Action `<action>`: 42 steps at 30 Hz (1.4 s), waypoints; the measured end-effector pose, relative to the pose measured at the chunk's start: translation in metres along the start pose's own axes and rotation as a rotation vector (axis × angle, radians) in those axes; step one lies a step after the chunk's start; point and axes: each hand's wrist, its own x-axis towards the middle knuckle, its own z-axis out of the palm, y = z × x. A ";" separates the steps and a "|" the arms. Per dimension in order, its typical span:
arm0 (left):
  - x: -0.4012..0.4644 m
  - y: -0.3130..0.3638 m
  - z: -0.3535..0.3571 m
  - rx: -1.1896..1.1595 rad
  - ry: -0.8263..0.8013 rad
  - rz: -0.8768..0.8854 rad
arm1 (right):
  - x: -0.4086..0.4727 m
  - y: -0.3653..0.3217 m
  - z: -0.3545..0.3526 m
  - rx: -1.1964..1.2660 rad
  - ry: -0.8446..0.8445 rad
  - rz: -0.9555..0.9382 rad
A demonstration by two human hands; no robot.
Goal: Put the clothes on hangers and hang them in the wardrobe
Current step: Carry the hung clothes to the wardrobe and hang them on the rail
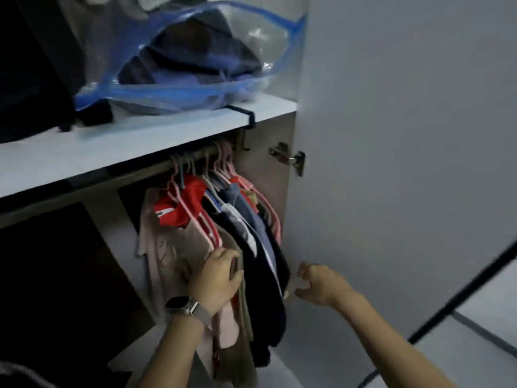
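Note:
Several garments on pink hangers (215,169) hang from the wardrobe rail (145,170): a red top (181,204), a beige garment (173,247) and dark navy clothes (251,242). My left hand (218,278), with a watch on its wrist, grips the edge of the beige garment among the hanging clothes. My right hand (316,284) is just right of the dark clothes with its fingers curled; the blur hides whether they pinch the cloth's edge.
A white shelf (145,138) above the rail carries a clear blue-edged storage bag (195,60) full of dark clothes. The open wardrobe door (405,135) stands at the right with a metal hinge (291,158). The wardrobe's left side is dark.

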 end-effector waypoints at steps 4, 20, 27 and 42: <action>0.010 0.063 0.037 -0.001 -0.156 0.092 | -0.045 0.071 -0.017 0.019 -0.049 0.111; -0.057 0.349 0.182 -0.004 -0.588 0.710 | -0.263 0.272 -0.014 0.155 0.110 0.550; -0.079 0.442 0.233 0.010 -0.585 0.851 | -0.389 0.343 0.001 0.158 0.288 0.827; -0.119 0.642 0.368 0.081 -0.786 1.204 | -0.542 0.481 0.039 0.416 0.406 1.279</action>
